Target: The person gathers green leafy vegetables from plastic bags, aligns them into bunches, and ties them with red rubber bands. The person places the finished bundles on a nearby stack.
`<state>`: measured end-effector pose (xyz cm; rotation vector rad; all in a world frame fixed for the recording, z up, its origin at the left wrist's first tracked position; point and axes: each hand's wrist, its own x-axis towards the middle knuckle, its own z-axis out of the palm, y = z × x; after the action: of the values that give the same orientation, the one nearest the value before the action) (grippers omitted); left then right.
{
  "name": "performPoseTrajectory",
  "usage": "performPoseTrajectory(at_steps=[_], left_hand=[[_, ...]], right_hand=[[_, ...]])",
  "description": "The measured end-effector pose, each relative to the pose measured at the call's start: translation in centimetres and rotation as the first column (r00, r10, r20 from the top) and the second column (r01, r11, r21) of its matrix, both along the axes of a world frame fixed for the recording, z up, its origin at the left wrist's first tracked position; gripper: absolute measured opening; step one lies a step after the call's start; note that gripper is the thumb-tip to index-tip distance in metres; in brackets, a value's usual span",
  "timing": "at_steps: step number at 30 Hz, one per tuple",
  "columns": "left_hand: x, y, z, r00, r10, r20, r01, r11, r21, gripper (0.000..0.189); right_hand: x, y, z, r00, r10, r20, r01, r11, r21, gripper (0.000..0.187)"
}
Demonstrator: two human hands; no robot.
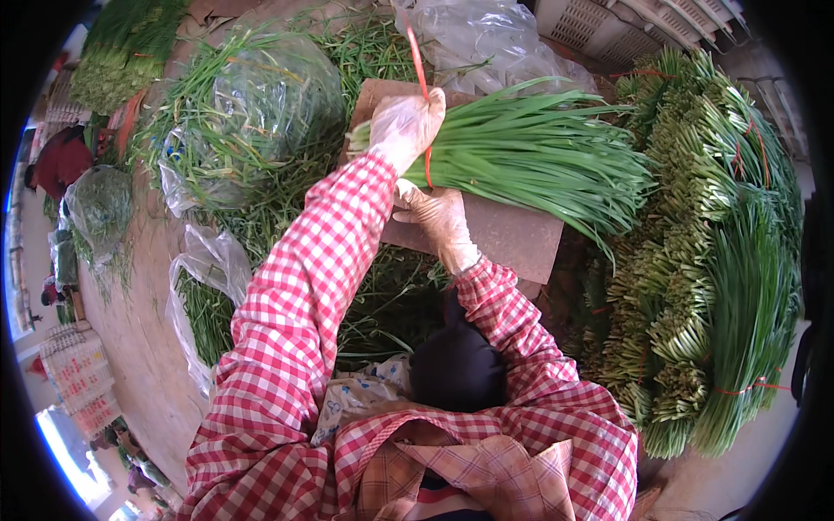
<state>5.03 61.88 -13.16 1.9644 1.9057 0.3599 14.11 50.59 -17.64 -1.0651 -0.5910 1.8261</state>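
A bunch of green leafy stalks, apparently garlic chives, lies across a brown board, leaf tips to the right. Around its stem end runs an orange tie strip, one length rising above the bunch. My left hand, in a thin translucent glove, is closed on this strip at the top of the bunch. Just below, my right hand, gloved too, is at the bunch's near side by the strip's lower part. Its fingertips are partly hidden, so its hold is unclear.
Tied chive bunches are stacked at the right. Loose trimmings surround a clear plastic bag at the left. More plastic sheeting and pale plastic crates stand behind the board. A person bends at the far left.
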Motion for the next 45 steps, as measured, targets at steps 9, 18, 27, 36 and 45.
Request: performPoseTrajectory(at_steps=[9,18,27,36,45], left_hand=[[-0.7,-5.1,6.1,0.646,0.214,0.733,-0.195,0.974,-0.113,0.062],[-0.4,-4.4,3.8,0.309,-0.026,0.951,-0.226,0.969,0.1,0.046],[0.4,-3.8,1.8,0.035,0.171,0.985,-0.316,0.937,-0.152,0.055],[2.6,-3.1,-1.5,-0.188,-0.021,0.982,-0.394,0.918,-0.056,0.018],[4.1,-6.4,2.8,-0.354,0.15,0.923,-0.428,0.851,-0.303,0.058]], right_hand=[[2.2,-0.8,5.3,0.985,-0.161,0.065,0.11,0.869,0.483,0.049],[7.4,1.5,6.2,0.694,0.005,0.72,-0.49,0.736,0.467,0.044],[4.0,3.0,4.0,0.991,0.097,0.09,-0.122,0.927,0.354,0.071],[6.7,2.9,1.5,0.496,-0.225,0.839,-0.609,0.598,0.521,0.04],[8.9,4.7,-2.1,0.997,-0.025,-0.073,0.052,0.916,0.399,0.061]])
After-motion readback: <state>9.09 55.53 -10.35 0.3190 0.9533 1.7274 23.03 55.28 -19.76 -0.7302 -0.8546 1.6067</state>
